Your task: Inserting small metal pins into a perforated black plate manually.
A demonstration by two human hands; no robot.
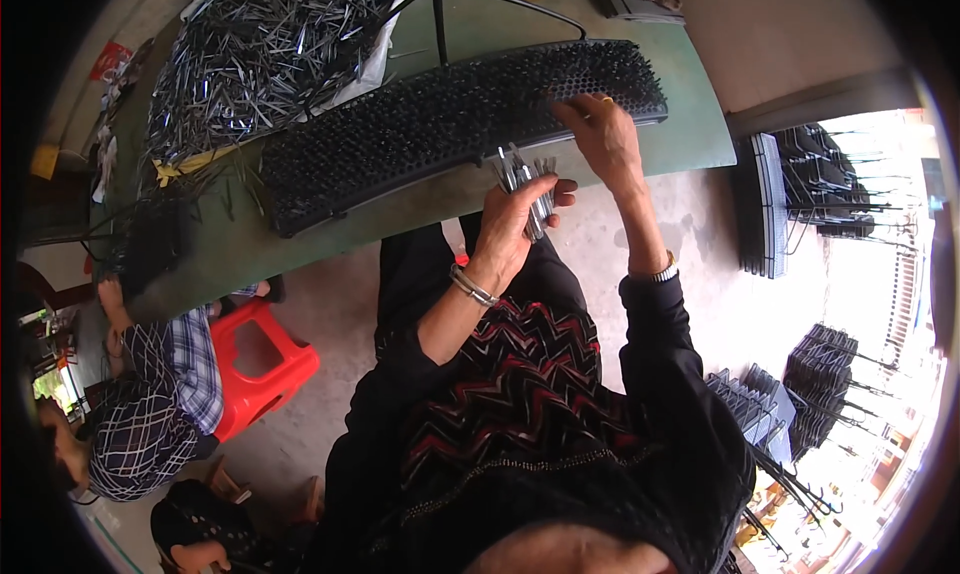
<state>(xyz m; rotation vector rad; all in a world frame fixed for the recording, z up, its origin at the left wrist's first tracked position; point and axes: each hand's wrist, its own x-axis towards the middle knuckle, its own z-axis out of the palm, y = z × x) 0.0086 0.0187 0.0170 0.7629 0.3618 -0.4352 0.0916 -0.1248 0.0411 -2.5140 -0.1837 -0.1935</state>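
Observation:
My left hand (515, 214) is closed around a bundle of thin, shiny strips (528, 189), held upright just in front of the table edge. Beyond it lies a long, slightly curved black rack (400, 124), full of small holes, with dark strips standing in most of them. My right hand (600, 134) is over the right part of this rack, where bare holes show. Its thumb and fingers are pinched together, and whatever they hold is too small to make out. A large heap of loose dark strips (265, 59) lies behind the rack at the left.
The green table (690, 139) carries the rack, and a black metal frame (441, 24) rises behind it. A red plastic stool (262, 369) stands at the lower left beside a person in checked clothing (150, 394). Stacked black racks (800, 189) stand on the floor at right.

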